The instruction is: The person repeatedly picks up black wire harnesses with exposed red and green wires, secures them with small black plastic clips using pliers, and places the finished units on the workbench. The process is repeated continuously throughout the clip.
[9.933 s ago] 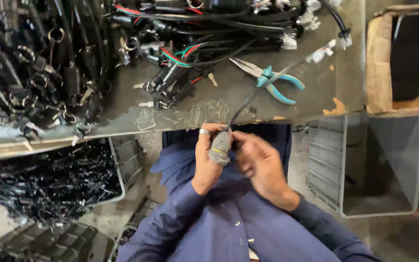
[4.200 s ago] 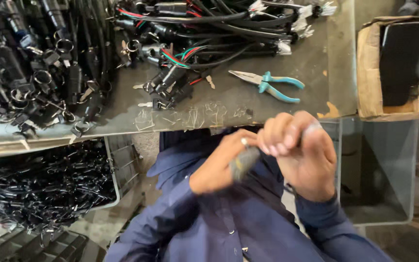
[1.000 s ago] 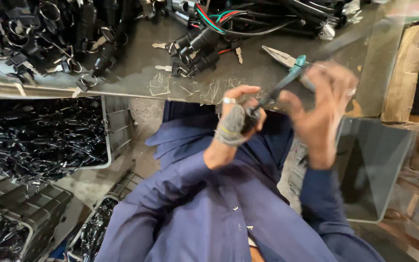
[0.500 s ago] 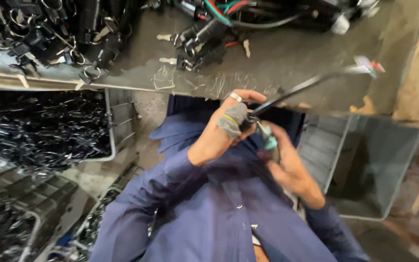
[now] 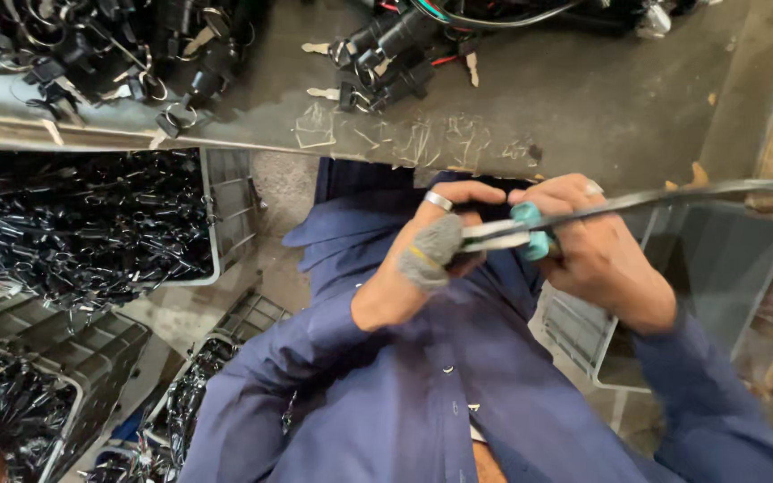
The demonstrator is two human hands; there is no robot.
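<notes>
So, dead centre of the view, a pair of pliers with teal grips is gripped in the right hand, fingers wrapped shut around the handles. The metal nose of the pliers points toward 9 o'clock, straight at the left hand. That hand is curled closed too; a grey fabric wrap is worn over the thumb, with a ring on one finger. Whatever small part is pinched there can't be made out, since it's hidden behind the wrap and fingers. A long dark cable is stretched from between the hands out toward 3 o'clock, ending near a teal tip at the frame edge.

Up at 12 o'clock, a grey workbench is covered with black key-switch assemblies and coloured wires, plus scratch marks near the edge. At 9 o'clock a grey crate is packed with black wire bundles. A second, see-through bin is seen at 3 o'clock, behind the right wrist.
</notes>
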